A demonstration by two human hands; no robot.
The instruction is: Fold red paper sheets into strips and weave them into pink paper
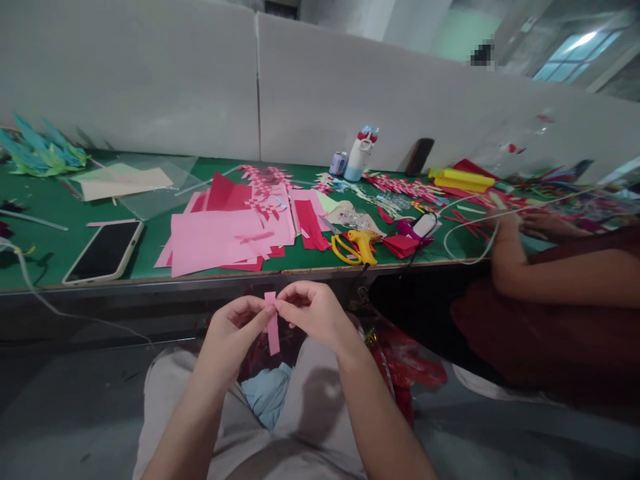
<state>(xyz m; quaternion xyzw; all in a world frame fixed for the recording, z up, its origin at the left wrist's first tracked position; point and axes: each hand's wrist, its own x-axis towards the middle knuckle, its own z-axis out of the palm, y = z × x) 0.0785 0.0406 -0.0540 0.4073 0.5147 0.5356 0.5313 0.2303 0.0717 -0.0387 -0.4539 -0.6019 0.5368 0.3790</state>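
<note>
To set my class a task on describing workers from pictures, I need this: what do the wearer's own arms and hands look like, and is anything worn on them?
The left hand and right hand are both ungloved. Both forearms are bare, with no sleeve, watch or bracelet showing. Fingernail details are too small to tell.

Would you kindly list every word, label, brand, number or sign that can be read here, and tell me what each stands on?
No text can be read in this view.
Small can: its markings are too small and blurred to read.
Phone: dark screen, nothing legible.
Pink paper strip: no writing visible.
</note>
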